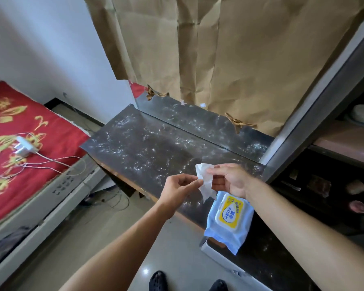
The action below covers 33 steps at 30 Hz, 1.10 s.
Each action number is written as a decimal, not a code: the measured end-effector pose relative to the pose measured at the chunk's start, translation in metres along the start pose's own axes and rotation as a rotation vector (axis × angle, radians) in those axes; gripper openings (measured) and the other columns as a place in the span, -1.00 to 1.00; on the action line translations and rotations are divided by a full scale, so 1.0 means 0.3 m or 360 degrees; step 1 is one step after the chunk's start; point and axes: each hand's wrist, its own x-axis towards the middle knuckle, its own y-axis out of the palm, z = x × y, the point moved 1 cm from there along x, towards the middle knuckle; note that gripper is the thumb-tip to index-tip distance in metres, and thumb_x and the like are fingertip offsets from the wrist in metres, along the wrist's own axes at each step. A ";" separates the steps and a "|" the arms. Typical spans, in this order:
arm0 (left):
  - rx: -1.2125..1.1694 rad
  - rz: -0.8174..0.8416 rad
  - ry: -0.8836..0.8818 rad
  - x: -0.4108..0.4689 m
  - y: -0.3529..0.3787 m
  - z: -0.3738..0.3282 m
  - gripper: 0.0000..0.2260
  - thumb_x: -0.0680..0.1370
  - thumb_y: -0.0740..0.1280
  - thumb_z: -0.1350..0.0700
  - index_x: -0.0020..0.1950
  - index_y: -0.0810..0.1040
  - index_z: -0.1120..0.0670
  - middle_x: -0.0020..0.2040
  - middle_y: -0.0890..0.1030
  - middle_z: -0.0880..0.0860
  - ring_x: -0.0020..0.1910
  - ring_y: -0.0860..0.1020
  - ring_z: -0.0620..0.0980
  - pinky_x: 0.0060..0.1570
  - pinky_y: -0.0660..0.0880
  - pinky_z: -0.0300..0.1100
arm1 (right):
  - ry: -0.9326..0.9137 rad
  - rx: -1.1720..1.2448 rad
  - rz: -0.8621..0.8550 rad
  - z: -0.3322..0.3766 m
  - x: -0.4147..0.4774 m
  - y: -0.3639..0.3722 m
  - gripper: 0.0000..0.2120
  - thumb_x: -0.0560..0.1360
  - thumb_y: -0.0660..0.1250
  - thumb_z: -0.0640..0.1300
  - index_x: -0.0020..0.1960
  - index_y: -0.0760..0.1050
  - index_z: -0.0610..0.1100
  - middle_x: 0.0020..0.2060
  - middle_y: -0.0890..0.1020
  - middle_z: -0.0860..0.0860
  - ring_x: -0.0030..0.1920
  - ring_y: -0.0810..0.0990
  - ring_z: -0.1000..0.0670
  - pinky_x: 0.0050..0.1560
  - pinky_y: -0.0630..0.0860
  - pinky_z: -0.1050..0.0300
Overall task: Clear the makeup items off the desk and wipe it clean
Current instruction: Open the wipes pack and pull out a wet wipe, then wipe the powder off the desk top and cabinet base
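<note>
A dark marbled desk top (147,148) carries white dusty smears. Both my hands hold a white wet wipe (205,179) above its near edge. My left hand (179,190) pinches the wipe's left side and my right hand (229,179) grips its upper right corner. A blue wet-wipe pack (229,221) with a yellow and white lid lies on the desk just below my right hand, overhanging the front edge. No makeup items show on the desk top.
Brown paper (229,49) covers the mirror behind the desk. Shelves (334,185) at the right hold small items. A bed with a red cover (19,143), a charger and cables stands at the left. My dark shoes (158,280) are on the tiled floor.
</note>
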 end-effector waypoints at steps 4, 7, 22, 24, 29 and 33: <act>0.0064 -0.0118 0.0001 -0.014 -0.137 0.006 -0.89 0.49 0.43 0.13 -0.16 0.67 0.17 -0.23 0.66 0.18 -0.32 0.54 -0.06 -0.28 0.51 -0.21 | 0.0023 -0.0068 0.0038 -0.001 0.036 0.116 -0.94 0.46 0.36 -0.29 -0.17 0.53 -0.18 -0.37 0.65 -0.08 -0.39 0.63 -0.01 -0.39 0.56 0.19; -0.0040 -0.0154 -0.0084 -0.013 -0.232 0.006 -0.79 0.52 0.39 0.07 -0.17 0.67 0.20 -0.26 0.65 0.13 -0.30 0.58 -0.03 -0.27 0.52 -0.19 | 0.0025 -0.0135 0.0074 0.000 0.067 0.211 -0.91 0.46 0.38 -0.29 -0.21 0.54 -0.17 -0.37 0.65 -0.07 -0.38 0.63 0.00 -0.33 0.57 0.19; -0.0185 0.0114 -0.0289 -0.004 -0.903 0.080 -0.76 0.54 0.34 0.11 -0.17 0.64 0.27 -0.22 0.64 0.20 -0.24 0.60 0.06 -0.09 0.57 -0.07 | 0.0097 -0.0320 0.0264 -0.029 0.241 0.853 -0.97 0.45 0.39 -0.29 -0.13 0.59 -0.20 -0.28 0.66 -0.12 -0.29 0.60 -0.03 -0.24 0.52 0.16; -0.0186 0.0109 -0.0285 0.004 -0.955 0.083 -0.82 0.50 0.33 0.22 -0.23 0.62 0.28 -0.24 0.63 0.23 -0.25 0.59 0.10 -0.08 0.57 -0.03 | 0.0115 -0.0326 0.0299 -0.025 0.258 0.907 -0.96 0.45 0.38 -0.29 -0.15 0.59 -0.19 -0.30 0.66 -0.11 -0.28 0.59 -0.03 -0.20 0.49 0.14; -0.0143 -0.0022 -0.0310 0.043 -1.079 0.083 -0.89 0.34 0.27 0.19 -0.26 0.49 0.24 -0.27 0.48 0.19 -0.27 0.47 0.08 -0.20 0.46 -0.09 | 0.0056 -0.0285 0.0185 0.003 0.314 0.957 -0.96 0.49 0.34 -0.30 -0.09 0.58 -0.24 -0.27 0.65 -0.13 -0.28 0.63 -0.06 -0.22 0.57 0.10; -0.0187 -0.0290 -0.0337 0.087 -1.165 0.065 -0.83 0.27 0.27 0.14 -0.52 0.38 0.01 -0.43 0.35 0.01 -0.38 0.33 0.03 -0.30 0.32 -0.14 | -0.0063 -0.0248 -0.0050 0.037 0.397 0.947 -0.94 0.48 0.34 -0.33 -0.06 0.57 -0.26 -0.22 0.64 -0.15 -0.22 0.62 -0.08 -0.14 0.59 0.03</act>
